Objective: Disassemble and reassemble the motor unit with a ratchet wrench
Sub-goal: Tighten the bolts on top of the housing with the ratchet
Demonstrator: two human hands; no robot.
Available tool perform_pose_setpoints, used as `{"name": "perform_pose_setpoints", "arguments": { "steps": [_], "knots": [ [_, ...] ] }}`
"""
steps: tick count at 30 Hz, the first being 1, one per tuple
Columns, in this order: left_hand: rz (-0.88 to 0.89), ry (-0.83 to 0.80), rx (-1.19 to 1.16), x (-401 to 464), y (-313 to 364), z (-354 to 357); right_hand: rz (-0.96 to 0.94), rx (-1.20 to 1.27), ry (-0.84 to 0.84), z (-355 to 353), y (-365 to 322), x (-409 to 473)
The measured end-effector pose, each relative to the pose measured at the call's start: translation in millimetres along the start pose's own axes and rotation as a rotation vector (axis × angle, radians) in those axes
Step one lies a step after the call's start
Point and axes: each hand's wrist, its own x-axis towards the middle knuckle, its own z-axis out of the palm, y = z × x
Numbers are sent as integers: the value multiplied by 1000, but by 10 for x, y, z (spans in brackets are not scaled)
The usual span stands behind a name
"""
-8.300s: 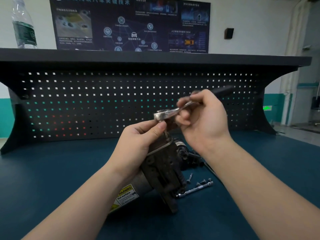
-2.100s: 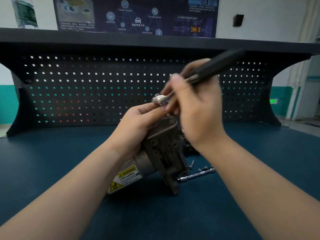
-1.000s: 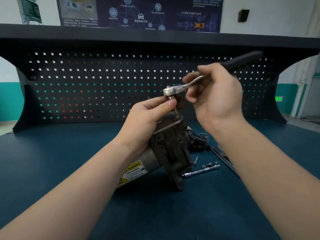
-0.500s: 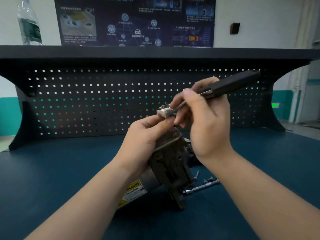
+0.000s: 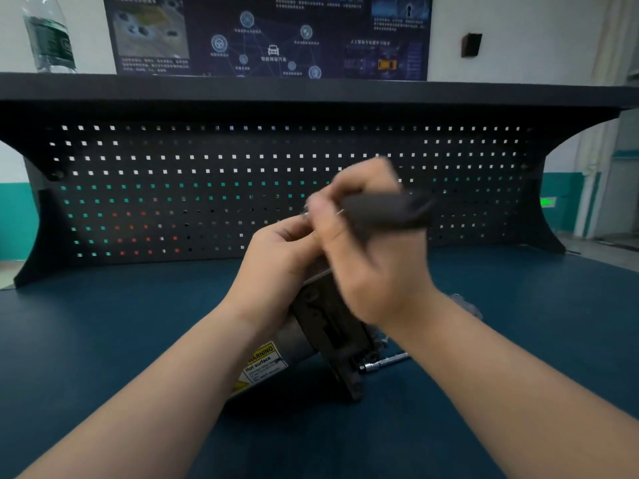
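Dark blue matting covers the workbench (image 5: 103,357), and at its far edge a black pegboard (image 5: 207,188) rises to a shelf (image 5: 311,89). On that shelf, far left, stands a clear plastic bottle (image 5: 48,36) with a dark label, and on the wall behind hangs a dark poster (image 5: 269,32) with a small car drawn in its middle.

Near the middle of the bench the motor unit (image 5: 321,326) rests tilted, its grimy bracket end raised toward me and its round body sloping down to the left, where a yellow warning label (image 5: 264,363) reads "Hot surface". My left hand (image 5: 276,267) curls over the top of the motor unit and grips it, thumb and fingers bent toward the top edge.

My right hand (image 5: 373,257) is closed around the ratchet wrench (image 5: 383,210), whose black handle sticks out to the right, above the knuckles. The hand and handle are blurred. The wrench head lies behind my fingers just above my left hand, so I cannot tell how it sits on the unit.

On the mat just right of the motor's lower end lies a slim chrome extension bar (image 5: 385,362), partly hidden under my right forearm.
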Motion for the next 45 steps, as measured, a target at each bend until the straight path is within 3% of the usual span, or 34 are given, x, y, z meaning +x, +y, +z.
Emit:
{"name": "perform_pose_setpoints", "arguments": {
  "steps": [4, 6, 7, 9, 13, 15, 16, 20, 22, 23, 25, 27, 30, 31, 33, 37, 40, 42, 45],
  "knots": [
    [-75, -79, -101, 27, -21, -52, 692, 681, 268, -135, 27, 223],
    [-81, -50, -62, 33, -23, -43, 868, 771, 326, -195, 91, 268],
    [-83, -25, -36, 39, -19, -32, 865, 758, 320, -200, 105, 266],
    [-72, 11, 6, 42, -1, 4, 670, 593, 234, -152, 53, 216],
    [-18, 12, 111, 39, 3, -8, -3, -186, -54, -66, -28, 92],
    [-17, -15, 79, 26, 1, -14, -23, -240, -23, -38, -28, 60],
    [-27, -43, 10, 28, 2, -9, 99, -131, 32, -37, -40, 86],
    [-102, -64, -126, 32, -2, -30, 869, 683, 313, -165, 89, 295],
    [-95, -42, -112, 41, 1, -31, 1071, 787, 417, -230, 196, 336],
    [-100, -33, -103, 42, 6, -22, 1086, 782, 455, -220, 218, 323],
    [-86, 4, -54, 52, 19, -8, 956, 707, 499, -148, 206, 255],
    [-66, 9, -19, 49, 18, 5, 610, 514, 444, -73, 81, 167],
    [1, -13, 40, 44, 13, 3, -49, 51, 163, -37, 11, 31],
    [4, -6, 57, 35, 25, 11, -136, -28, 112, -43, 27, 9],
    [-33, -36, -17, 30, 26, 15, 27, 33, 165, -69, 27, 73],
    [-125, -42, -105, 27, 45, 11, 654, 469, 408, -172, 118, 268],
    [-136, -5, -114, 35, 42, 7, 871, 705, 421, -214, 176, 330],
    [-139, 25, -105, 36, 32, 8, 802, 625, 368, -181, 141, 292],
    [-99, 25, -33, 39, 52, 23, 273, 121, 162, -135, 11, 196]
  ]
}}
